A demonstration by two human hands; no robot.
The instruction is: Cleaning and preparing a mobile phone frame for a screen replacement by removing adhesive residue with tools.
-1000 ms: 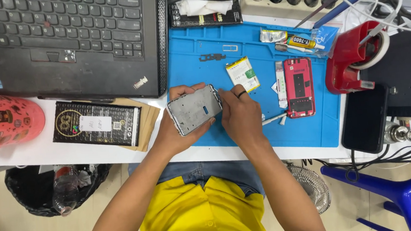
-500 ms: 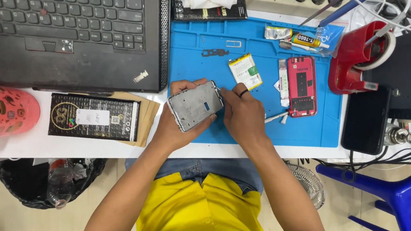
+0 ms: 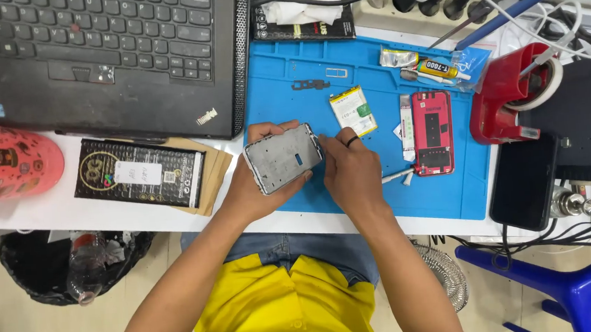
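At the centre of the frame a person's left hand point(image 3: 258, 182) cradles a grey metal phone frame with a rectangular cut-out point(image 3: 284, 158), fingers wrapped around its edges and thumb at its lower rim; the right hand point(image 3: 351, 172), a dark ring on one finger, has its fingers pinched narrow against the frame's right edge, though what they grip there, if anything, is too small to tell; the frame is held tilted just above the near-left part of the blue silicone work mat point(image 3: 305, 103); compared with the pictures from a second and half a second ago, the frame sits at almost the same tilt and both hands keep the same grip, so the work on that edge appears to be continuing rather than finished; the view itself has drifted slightly; to the right lie a red phone back cover point(image 3: 433, 132) and a small white-and-yellow battery point(image 3: 353, 111), untouched; a black laptop point(image 3: 93, 55) fills the upper left.
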